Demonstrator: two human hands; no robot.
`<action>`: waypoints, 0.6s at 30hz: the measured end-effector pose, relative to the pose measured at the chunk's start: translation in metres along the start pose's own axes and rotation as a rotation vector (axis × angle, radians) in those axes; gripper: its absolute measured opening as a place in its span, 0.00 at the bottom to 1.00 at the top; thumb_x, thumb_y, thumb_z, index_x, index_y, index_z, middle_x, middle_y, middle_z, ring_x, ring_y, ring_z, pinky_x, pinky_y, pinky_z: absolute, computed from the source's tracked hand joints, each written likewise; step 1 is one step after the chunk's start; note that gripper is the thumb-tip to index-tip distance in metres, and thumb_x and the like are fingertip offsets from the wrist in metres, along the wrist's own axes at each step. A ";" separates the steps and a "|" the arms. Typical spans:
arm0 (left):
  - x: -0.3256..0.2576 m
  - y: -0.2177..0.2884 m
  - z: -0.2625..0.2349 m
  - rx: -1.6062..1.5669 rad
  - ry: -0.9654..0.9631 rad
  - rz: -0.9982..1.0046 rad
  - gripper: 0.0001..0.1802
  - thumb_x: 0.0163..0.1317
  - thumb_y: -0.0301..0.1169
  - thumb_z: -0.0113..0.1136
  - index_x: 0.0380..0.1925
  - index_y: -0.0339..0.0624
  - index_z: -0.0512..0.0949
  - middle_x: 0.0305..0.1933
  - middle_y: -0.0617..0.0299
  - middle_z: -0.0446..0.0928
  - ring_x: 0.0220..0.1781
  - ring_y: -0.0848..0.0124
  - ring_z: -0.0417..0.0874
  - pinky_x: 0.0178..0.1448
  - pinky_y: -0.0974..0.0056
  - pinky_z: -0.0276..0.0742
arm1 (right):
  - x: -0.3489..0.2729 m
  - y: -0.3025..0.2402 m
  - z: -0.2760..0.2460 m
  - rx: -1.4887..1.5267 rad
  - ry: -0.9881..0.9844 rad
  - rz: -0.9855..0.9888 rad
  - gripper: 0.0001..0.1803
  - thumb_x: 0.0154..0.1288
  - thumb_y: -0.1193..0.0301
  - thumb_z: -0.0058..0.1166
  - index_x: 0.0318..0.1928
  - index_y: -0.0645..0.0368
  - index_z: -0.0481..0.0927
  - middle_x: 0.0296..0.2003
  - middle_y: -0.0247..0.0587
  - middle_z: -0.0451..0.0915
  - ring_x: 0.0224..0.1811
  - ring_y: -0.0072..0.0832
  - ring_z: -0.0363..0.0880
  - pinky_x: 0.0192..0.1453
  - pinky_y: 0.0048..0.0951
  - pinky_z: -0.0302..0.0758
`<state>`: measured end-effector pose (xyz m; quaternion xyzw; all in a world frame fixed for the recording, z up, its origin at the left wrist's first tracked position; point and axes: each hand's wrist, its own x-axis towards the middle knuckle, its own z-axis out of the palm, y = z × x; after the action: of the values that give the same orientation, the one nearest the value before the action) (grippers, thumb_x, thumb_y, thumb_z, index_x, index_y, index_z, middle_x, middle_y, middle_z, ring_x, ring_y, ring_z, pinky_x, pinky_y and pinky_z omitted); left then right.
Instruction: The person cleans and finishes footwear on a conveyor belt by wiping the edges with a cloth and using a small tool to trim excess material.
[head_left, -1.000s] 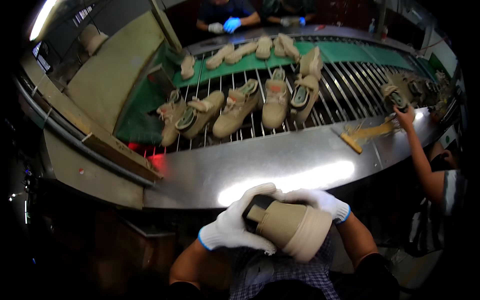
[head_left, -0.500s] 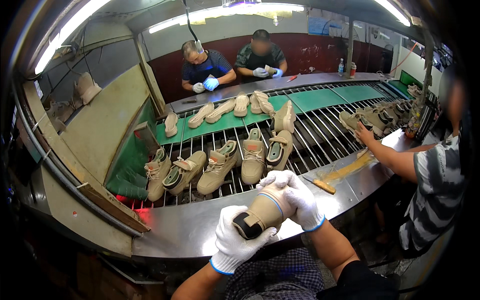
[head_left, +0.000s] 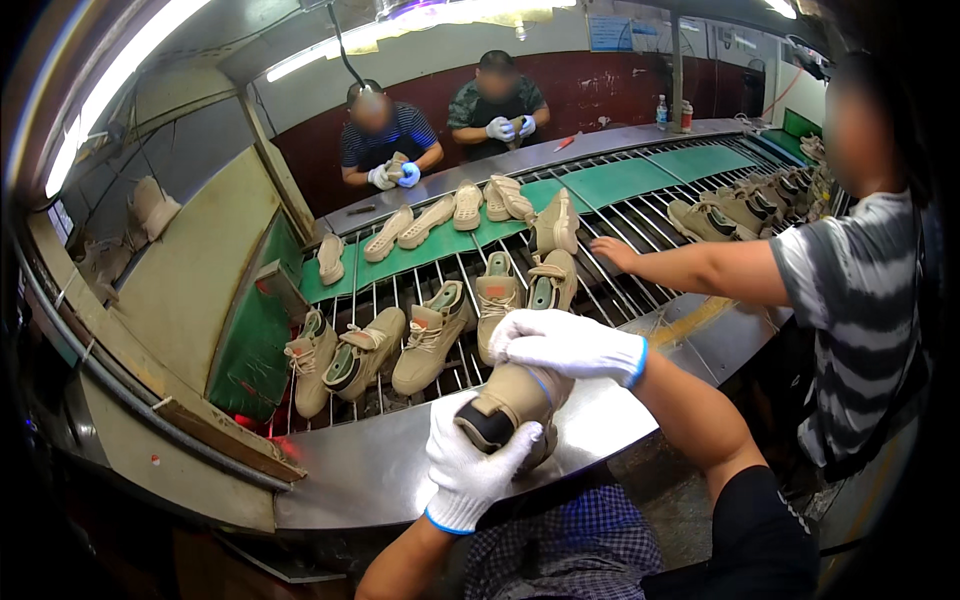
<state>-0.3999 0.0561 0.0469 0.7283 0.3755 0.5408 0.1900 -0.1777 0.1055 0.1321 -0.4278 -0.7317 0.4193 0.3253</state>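
Observation:
Above the near edge of the metal table I hold a tan shoe with a black padded heel collar, its heel toward me. My left hand, in a white knit glove, is wrapped around the heel end with the thumb along its side. My right hand, gloved the same way, lies over the toe end with the fingers curled and covers much of it. A thin blue line shows across the shoe near the right palm. The underside of the shoe is mostly hidden.
Several tan laced shoes stand on the metal roller conveyor beyond my hands. Loose soles lie on a green mat. A co-worker's arm reaches across from the right. Two gloved people work at the far side.
My right hand has turned flatter over the toe, and the shoe has tilted. The co-worker's hand has left the right-hand shoes and stretched leftward. The wooden-handled knife is now hidden behind my right arm.

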 end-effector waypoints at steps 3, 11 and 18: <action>0.016 -0.012 0.001 -0.117 -0.067 -0.180 0.39 0.51 0.35 0.87 0.58 0.35 0.73 0.50 0.51 0.85 0.48 0.66 0.89 0.53 0.59 0.88 | 0.015 0.038 0.008 0.530 0.054 -0.087 0.14 0.75 0.68 0.60 0.55 0.61 0.81 0.54 0.34 0.81 0.60 0.23 0.77 0.72 0.30 0.71; 0.029 -0.051 -0.017 -0.404 0.043 -0.435 0.36 0.58 0.28 0.82 0.62 0.35 0.70 0.56 0.53 0.82 0.53 0.66 0.86 0.58 0.60 0.85 | 0.048 0.079 0.082 0.596 0.333 -0.220 0.39 0.75 0.65 0.61 0.81 0.59 0.62 0.74 0.43 0.70 0.78 0.30 0.67 0.82 0.34 0.63; 0.016 -0.088 -0.043 -0.475 0.310 -0.562 0.35 0.67 0.26 0.74 0.70 0.33 0.66 0.61 0.54 0.79 0.58 0.67 0.82 0.67 0.60 0.79 | 0.022 0.080 0.116 0.112 0.069 0.273 0.40 0.80 0.55 0.52 0.85 0.48 0.54 0.74 0.62 0.71 0.76 0.53 0.72 0.81 0.43 0.66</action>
<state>-0.4678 0.1189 0.0119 0.4429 0.4486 0.6430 0.4349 -0.2556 0.1095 0.0127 -0.5188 -0.6304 0.4850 0.3135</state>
